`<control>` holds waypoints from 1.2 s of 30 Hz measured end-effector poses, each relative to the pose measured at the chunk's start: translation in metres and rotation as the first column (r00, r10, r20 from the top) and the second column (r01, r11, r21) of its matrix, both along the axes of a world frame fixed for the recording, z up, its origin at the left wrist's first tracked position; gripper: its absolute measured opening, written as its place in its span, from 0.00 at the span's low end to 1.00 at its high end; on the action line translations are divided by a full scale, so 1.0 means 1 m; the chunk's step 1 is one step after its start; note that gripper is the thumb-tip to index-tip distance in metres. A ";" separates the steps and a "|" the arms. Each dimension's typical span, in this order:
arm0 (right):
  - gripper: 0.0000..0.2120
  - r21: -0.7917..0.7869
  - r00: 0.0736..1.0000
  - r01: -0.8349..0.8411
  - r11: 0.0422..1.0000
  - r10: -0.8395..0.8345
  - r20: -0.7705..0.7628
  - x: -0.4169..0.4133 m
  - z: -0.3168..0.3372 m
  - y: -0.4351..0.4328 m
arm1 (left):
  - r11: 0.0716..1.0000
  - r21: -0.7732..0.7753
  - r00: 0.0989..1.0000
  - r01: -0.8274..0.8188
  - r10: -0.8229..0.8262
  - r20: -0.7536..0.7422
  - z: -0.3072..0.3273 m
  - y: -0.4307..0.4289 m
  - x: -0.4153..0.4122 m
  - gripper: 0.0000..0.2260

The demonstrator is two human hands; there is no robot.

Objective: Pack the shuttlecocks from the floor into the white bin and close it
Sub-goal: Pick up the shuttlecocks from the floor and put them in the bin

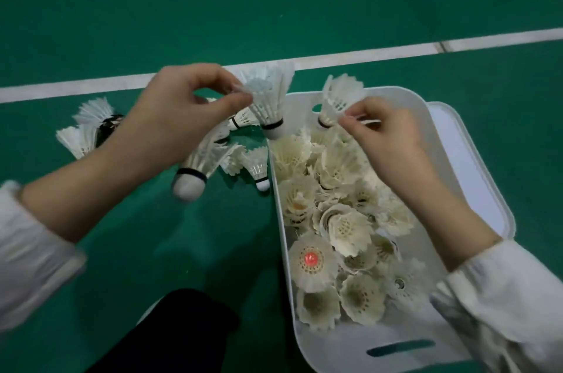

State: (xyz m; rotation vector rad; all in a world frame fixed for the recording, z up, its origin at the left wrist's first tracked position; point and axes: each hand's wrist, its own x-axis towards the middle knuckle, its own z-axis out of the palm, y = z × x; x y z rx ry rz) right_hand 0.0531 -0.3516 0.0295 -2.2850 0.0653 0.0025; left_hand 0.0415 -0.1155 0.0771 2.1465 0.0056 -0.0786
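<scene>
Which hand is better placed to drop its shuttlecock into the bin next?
The right hand: its pinched shuttlecock hangs over the white bin; the left hand is outside it, above the floor.

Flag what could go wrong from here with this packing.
The left hand pinches its shuttlecock only by the feather edge, above the rim of the white bin; it could slip and land on the floor. The bin looks nearly full, so the lid beside it may not seat without crushing feathers.

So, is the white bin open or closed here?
Open. The white bin has no cover on top; shuttlecocks piled inside show plainly. A white lid-like panel lies beside it.
</scene>
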 end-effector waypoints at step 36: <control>0.05 -0.092 0.953 -0.207 0.974 0.222 0.209 -0.005 0.028 0.029 | 0.997 -0.048 0.992 0.065 -0.059 0.113 -0.022 0.003 -0.026 0.14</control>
